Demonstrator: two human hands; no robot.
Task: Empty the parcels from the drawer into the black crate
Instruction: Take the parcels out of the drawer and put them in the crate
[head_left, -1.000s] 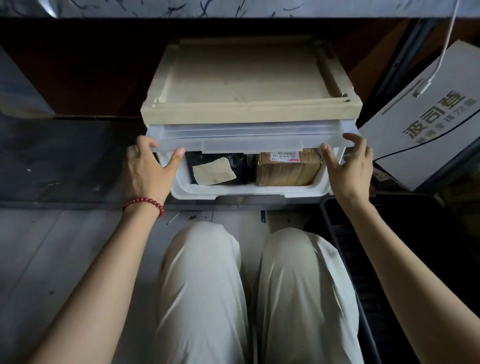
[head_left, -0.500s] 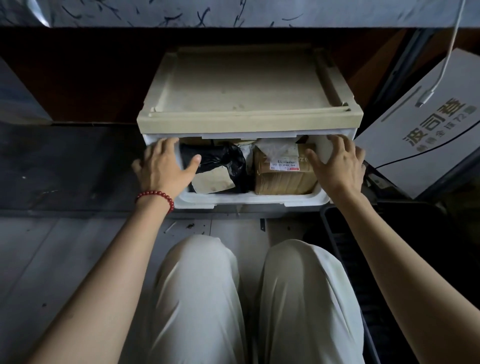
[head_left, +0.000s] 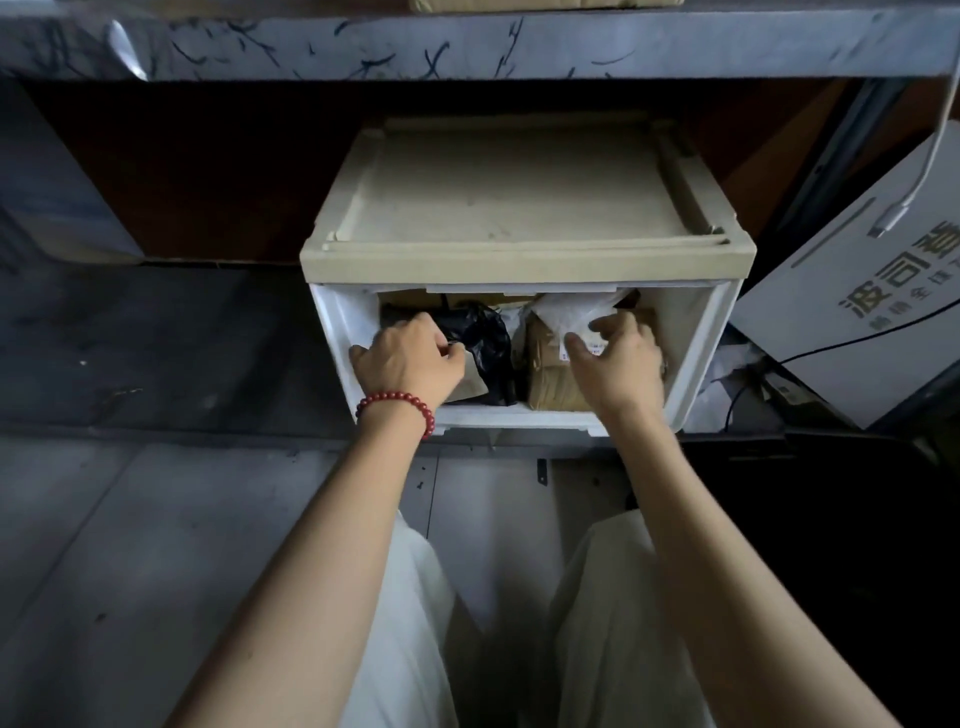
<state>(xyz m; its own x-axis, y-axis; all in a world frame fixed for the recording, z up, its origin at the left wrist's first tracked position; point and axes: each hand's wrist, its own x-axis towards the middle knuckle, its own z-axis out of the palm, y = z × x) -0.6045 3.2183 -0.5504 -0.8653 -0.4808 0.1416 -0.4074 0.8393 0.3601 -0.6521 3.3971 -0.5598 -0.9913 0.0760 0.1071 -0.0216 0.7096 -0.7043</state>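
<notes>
Moved into the white plastic drawer at twelve o'clock, left hand is gripping the crumpled black bag parcel, right hand pinching the white film parcel; lifting comes next.

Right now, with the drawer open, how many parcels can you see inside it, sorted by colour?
black parcel: 1
brown parcel: 1
white parcel: 1
Total: 3 in plain sight. A brownish edge at the back of the drawer may be another parcel, but I cannot tell.
</notes>
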